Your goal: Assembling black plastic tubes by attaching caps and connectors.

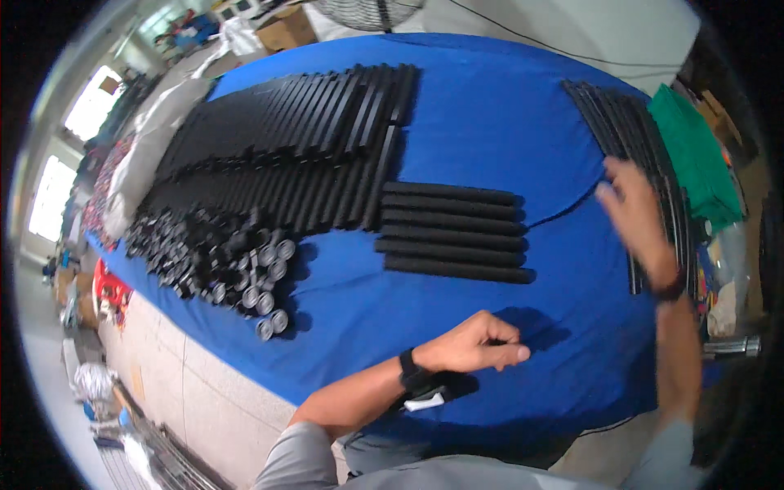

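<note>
My left hand [474, 343] hovers over the near part of the blue cloth, its fingers curled in and nothing visible in them. A dark watch-like band [415, 371] circles that wrist. At the right, my right hand [633, 211] reaches over the table with thumb and fingers apart, beside a row of long thin dark rods [608, 122]. No thing shows in its grasp. Between the hands and further off lie several thick black foam-like tubes [453, 233], side by side and crosswise. Neither hand touches them.
A blue cloth [482, 98] covers the table. Stacked black bars [327, 114] fill its far left, with a heap of small black round-ended parts [237, 261] nearer me. A green bag-like thing [694, 155] stands at the right edge. A fan [371, 10] is beyond the table.
</note>
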`<state>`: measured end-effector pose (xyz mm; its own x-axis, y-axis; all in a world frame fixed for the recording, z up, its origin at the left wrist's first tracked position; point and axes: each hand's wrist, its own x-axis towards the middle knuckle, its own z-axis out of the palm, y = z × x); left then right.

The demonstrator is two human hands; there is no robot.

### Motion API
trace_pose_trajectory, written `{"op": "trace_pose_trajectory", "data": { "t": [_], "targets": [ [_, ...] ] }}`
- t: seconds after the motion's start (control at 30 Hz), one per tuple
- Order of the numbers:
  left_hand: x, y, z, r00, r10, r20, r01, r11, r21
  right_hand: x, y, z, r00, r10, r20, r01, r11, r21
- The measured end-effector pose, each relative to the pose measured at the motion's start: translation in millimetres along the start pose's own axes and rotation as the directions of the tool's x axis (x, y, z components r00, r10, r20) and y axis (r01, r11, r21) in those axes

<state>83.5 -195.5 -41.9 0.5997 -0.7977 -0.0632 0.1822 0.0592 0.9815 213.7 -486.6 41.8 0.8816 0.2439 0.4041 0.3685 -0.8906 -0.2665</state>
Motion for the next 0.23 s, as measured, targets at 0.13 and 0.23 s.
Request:
{"op": "trace_pose_trajectory", "data": {
  "t": [0.13,0.23],
  "targets": [
    [-15,11,8,1.000,-0.013,-0.004,0.013,0.997,-0.072,-80,-108,26,0.924,-0.341,0.171,0.346,0.938,-0.002],
    [-45,25,18,0.988,0.098,-0.121,-0.074,0.979,0.190,-112,-138,51,0.892,-0.360,0.274,0.371,0.929,0.011]
  ]
}}
